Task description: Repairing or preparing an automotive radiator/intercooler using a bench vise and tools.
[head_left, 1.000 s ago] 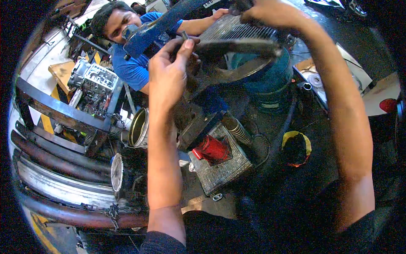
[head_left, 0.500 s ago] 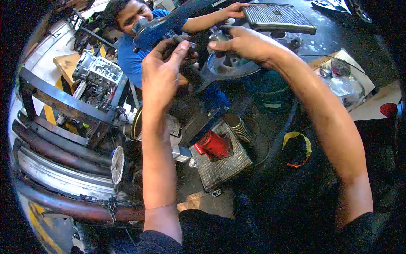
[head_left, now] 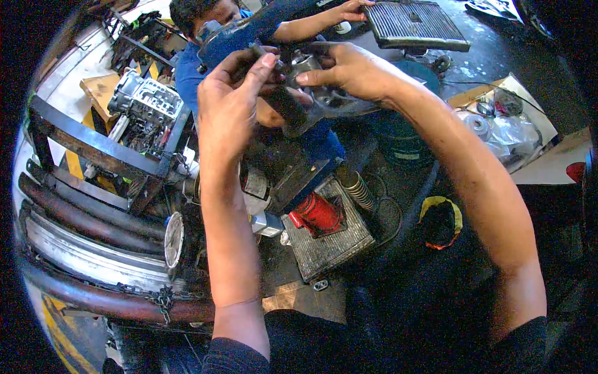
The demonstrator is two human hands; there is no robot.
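My left hand [head_left: 230, 96] is raised at the upper middle, thumb and fingers pinched round a small dark, rod-like piece [head_left: 256, 50]; its kind is unclear. To its right my right hand [head_left: 352, 71] has its thumb and curled fingers on a silvery metal fitting [head_left: 305, 65]. Both hands are close together above a dark-grey metal arm [head_left: 289, 115] with a broad, rounded plate part. Where the fitting meets this arm is hidden by my fingers. A blue-painted metal part [head_left: 230, 40] stands just beyond my left hand.
A co-worker in a blue shirt [head_left: 187, 81] faces me, one hand on a ribbed metal plate [head_left: 414, 28]. Below are a red jack-like tool [head_left: 321, 215] on another ribbed plate [head_left: 336, 255], and a coil spring [head_left: 356, 190]. An engine block [head_left: 146, 100] stands left; a parts box [head_left: 536, 118] lies right.
My left hand has shifted slightly left, my right hand slightly down and left with the fitting. The co-worker's head has lowered and moved right.
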